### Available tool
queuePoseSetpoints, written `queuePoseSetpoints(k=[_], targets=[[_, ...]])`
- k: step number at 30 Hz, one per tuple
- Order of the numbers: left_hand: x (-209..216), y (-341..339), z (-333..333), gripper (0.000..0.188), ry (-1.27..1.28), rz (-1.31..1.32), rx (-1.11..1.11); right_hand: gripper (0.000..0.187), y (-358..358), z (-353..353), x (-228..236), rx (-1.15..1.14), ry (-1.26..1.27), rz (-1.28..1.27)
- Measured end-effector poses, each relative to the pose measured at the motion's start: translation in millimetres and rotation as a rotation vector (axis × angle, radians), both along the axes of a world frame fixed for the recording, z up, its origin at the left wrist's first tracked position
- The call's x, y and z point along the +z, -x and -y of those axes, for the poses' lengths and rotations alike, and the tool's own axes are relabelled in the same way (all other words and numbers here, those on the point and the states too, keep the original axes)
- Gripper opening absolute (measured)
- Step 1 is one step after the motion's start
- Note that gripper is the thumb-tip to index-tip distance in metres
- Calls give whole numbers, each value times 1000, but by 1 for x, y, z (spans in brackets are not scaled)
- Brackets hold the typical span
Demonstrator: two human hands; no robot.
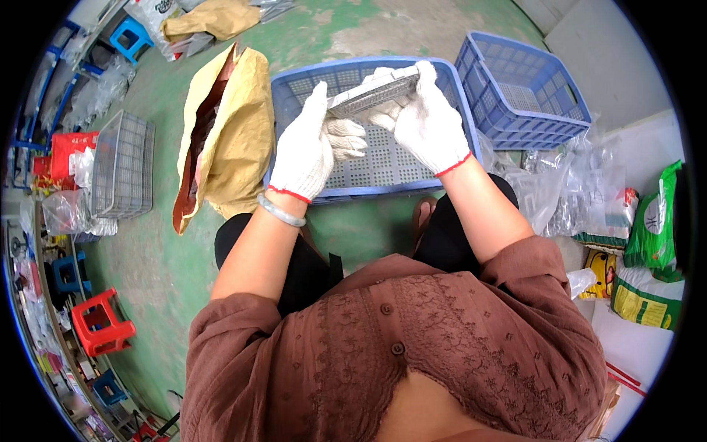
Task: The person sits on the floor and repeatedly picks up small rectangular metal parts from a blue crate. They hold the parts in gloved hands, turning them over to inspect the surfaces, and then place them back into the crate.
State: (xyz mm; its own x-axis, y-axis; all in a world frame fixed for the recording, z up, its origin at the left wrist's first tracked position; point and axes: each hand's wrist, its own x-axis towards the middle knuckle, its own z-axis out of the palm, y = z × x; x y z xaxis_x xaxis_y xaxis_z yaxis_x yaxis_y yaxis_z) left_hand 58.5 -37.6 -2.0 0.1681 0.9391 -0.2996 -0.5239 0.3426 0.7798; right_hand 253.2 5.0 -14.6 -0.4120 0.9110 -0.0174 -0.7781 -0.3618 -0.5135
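Observation:
Both my hands wear white knitted gloves with red cuffs. Between them I hold a flat grey rectangular piece (374,93) with a pale edge and a darker, finely textured face; its exact kind I cannot make out. My left hand (305,151) grips its left end, thumb up and fingers curled below. At the other end, slightly higher, my right hand (434,132) is closed on it. The piece tilts up to the right, above a blue plastic crate (383,190) with a perforated bottom. Beside the crate on the left stands an open yellow woven sack (247,140), its contents mostly in shadow.
A second blue crate (526,129) stands at the far right, with clear plastic bags (567,191) in front of it. Green and yellow packages (652,228) lie farther right. To the left are a grey crate (124,166), a red stool (103,323) and shelving.

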Motion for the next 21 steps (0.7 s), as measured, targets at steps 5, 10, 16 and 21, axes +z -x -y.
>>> queuePoseSetpoints(k=[5, 10, 16, 21], targets=[[2, 7, -1, 53, -83, -34, 47, 43, -2, -1, -11, 84, -138, 18], [4, 9, 0, 50, -106, -1, 76, 53, 2, 2, -6, 116, -118, -16], [9, 7, 3, 46, -116, 18, 86, 63, -2, -1, -13, 194, -172, -44], [10, 6, 6, 46, -168, -5, 97, 68, -3, -3, -18, 195, -189, -32]])
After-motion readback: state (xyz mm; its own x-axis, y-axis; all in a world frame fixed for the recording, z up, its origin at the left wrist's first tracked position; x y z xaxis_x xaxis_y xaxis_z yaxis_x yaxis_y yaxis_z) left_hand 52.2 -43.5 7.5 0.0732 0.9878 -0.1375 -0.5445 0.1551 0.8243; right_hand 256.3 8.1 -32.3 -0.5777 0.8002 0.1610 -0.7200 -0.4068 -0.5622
